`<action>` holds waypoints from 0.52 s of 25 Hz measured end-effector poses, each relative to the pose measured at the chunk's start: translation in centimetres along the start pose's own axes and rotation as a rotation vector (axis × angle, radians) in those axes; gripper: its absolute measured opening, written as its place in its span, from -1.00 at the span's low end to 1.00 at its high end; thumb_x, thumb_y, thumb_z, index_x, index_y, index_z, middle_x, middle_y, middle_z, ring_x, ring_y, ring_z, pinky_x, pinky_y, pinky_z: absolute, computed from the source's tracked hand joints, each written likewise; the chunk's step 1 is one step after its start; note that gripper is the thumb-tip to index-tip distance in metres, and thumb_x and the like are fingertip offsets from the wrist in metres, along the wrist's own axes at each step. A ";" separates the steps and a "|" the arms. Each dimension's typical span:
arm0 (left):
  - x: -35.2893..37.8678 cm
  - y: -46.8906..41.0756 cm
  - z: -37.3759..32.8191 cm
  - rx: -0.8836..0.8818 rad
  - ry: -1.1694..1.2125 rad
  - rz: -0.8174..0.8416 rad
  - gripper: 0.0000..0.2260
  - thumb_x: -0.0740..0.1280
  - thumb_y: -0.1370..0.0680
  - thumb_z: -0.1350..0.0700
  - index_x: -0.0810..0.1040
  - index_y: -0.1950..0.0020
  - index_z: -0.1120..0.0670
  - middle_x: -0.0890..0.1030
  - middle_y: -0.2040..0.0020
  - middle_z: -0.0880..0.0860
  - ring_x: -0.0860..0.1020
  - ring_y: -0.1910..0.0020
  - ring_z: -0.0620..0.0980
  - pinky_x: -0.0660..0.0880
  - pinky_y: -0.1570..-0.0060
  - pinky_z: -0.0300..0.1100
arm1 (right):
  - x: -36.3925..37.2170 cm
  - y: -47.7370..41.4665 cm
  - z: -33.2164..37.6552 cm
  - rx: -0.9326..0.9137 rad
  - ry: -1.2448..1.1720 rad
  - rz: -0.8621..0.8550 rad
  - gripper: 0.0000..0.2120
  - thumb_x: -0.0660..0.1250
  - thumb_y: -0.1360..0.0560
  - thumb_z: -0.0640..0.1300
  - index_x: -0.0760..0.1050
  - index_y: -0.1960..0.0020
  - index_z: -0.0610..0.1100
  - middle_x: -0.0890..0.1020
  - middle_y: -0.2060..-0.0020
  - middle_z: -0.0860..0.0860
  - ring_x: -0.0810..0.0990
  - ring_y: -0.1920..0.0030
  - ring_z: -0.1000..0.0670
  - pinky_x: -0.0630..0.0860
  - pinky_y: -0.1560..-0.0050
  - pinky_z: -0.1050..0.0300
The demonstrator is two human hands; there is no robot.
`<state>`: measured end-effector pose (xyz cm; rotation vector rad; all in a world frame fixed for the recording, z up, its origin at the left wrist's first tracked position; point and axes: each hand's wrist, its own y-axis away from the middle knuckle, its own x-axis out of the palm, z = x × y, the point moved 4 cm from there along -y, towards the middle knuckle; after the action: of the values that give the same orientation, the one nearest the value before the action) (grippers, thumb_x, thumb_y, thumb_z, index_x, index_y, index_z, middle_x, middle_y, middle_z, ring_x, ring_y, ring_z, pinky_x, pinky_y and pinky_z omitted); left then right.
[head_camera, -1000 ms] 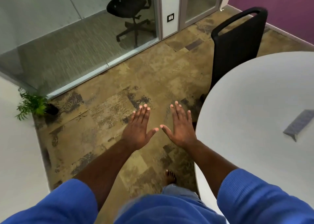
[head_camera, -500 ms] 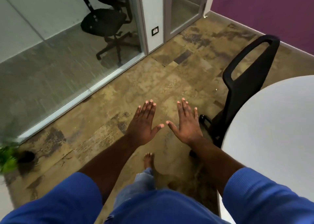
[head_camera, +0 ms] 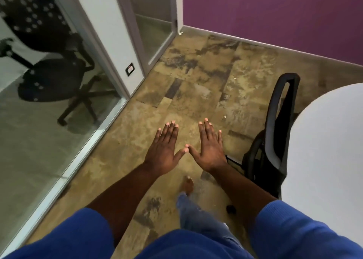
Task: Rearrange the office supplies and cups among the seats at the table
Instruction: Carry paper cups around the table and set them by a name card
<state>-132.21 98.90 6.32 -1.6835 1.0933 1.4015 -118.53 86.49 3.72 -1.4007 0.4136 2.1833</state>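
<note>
- Presently, all fingers (head_camera: 170, 133) are straight and flat, palms down. Nothing is held, and the two thumb tips touch.
- Left hand (head_camera: 163, 152) and right hand (head_camera: 211, 150) hover side by side above the floor (head_camera: 196, 86), apart from the table (head_camera: 324, 150).
- Office supplies and cups: none appear in this view, so their position cannot be told.
- Step in hand (judged): walking round the table toward another seat. Turn the head to the tabletop and locate an item before reaching. Keep both hands free until then.
- Edges: the curved table rim lies near the right forearm. The black chair (head_camera: 275, 133) stands between the right hand and the table, close against the rim. Its base sits near the leading foot (head_camera: 187, 184), a likely trip point.
- Open room: carpet runs ahead to the purple wall (head_camera: 275, 13). The glass partition (head_camera: 39, 150) bounds the left side. Pass between the chair and the partition.
</note>
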 end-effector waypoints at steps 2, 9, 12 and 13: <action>0.3 -5.1 2.3 0.024 0.004 0.003 -0.20 -0.09 -0.64 -0.38 -0.10 -0.68 0.15 -0.14 -0.68 0.09 -0.22 -0.65 0.02 -0.21 -0.62 0.03 | 0.8 -4.5 -1.1 0.023 -0.006 -0.023 -0.12 -0.04 -0.56 0.48 -0.24 -0.65 0.00 -0.28 -0.63 0.05 -0.28 -0.62 0.02 -0.23 -0.59 -0.21; -2.4 -25.5 9.2 0.171 -0.051 0.030 -0.20 -0.08 -0.64 -0.39 -0.14 -0.68 0.12 -0.18 -0.68 0.07 -0.28 -0.64 0.00 -0.20 -0.62 0.06 | -2.3 -22.0 -6.3 0.227 -0.017 -0.123 -0.12 -0.08 -0.56 0.50 -0.24 -0.65 -0.01 -0.26 -0.64 0.03 -0.30 -0.62 0.02 -0.23 -0.59 -0.22; -3.3 -34.2 9.2 0.256 -0.069 0.026 -0.20 -0.08 -0.64 -0.39 -0.14 -0.68 0.12 -0.19 -0.68 0.07 -0.31 -0.63 -0.02 -0.22 -0.61 0.06 | -4.8 -27.7 -9.6 0.315 -0.007 -0.177 -0.12 -0.09 -0.56 0.50 -0.22 -0.66 -0.02 -0.24 -0.64 0.03 -0.28 -0.62 0.03 -0.21 -0.59 -0.22; -3.1 -37.4 9.0 0.290 -0.063 0.046 -0.20 -0.08 -0.64 -0.39 -0.14 -0.68 0.12 -0.20 -0.68 0.07 -0.32 -0.63 -0.03 -0.25 -0.61 0.04 | -5.5 -29.7 -10.8 0.351 -0.009 -0.197 -0.12 -0.08 -0.56 0.50 -0.21 -0.66 -0.02 -0.24 -0.64 0.03 -0.27 -0.62 0.03 -0.21 -0.59 -0.21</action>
<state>-102.15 123.02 7.22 -1.4065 1.2409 1.2465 -91.76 104.11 4.66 -1.1847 0.5963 1.8515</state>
